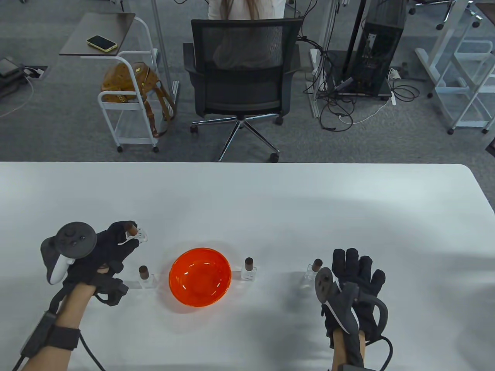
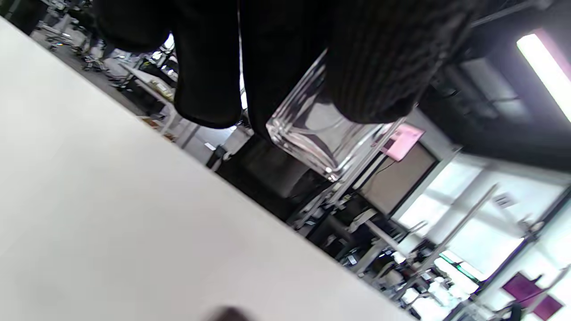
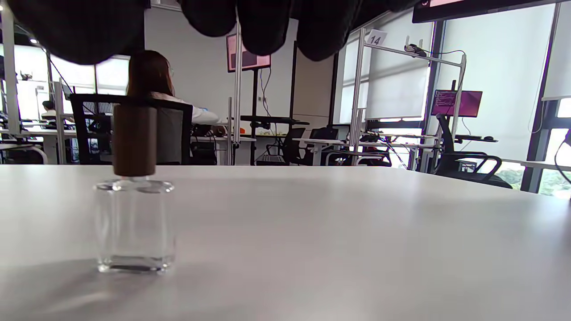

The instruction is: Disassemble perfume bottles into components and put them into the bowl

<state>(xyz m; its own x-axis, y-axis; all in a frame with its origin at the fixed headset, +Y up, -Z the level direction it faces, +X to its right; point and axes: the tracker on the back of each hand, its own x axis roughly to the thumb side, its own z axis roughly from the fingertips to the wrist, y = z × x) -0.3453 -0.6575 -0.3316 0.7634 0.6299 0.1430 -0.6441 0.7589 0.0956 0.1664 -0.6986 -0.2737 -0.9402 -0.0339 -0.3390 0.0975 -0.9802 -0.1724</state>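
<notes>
An orange bowl (image 1: pixel 200 276) sits near the front middle of the white table (image 1: pixel 270 201). My left hand (image 1: pixel 116 243) holds a clear glass perfume bottle (image 1: pixel 140 234) with a brown cap, lifted and tilted left of the bowl; the left wrist view shows its glass body (image 2: pixel 312 133) between my fingers (image 2: pixel 379 67). Three more capped bottles stand upright: one (image 1: pixel 146 276) just left of the bowl, one (image 1: pixel 249 269) just right of it, one (image 1: pixel 312 271) (image 3: pixel 134 196) beside my right hand (image 1: pixel 357 270), which lies flat and open on the table, not touching it.
Beyond the table's far edge stand a black office chair (image 1: pixel 243 65) with a seated person, a white cart (image 1: pixel 127 96) holding a brown bag and a phone, and a computer tower with cables (image 1: pixel 375 50). The table's right corner (image 1: pixel 468 170) is rounded.
</notes>
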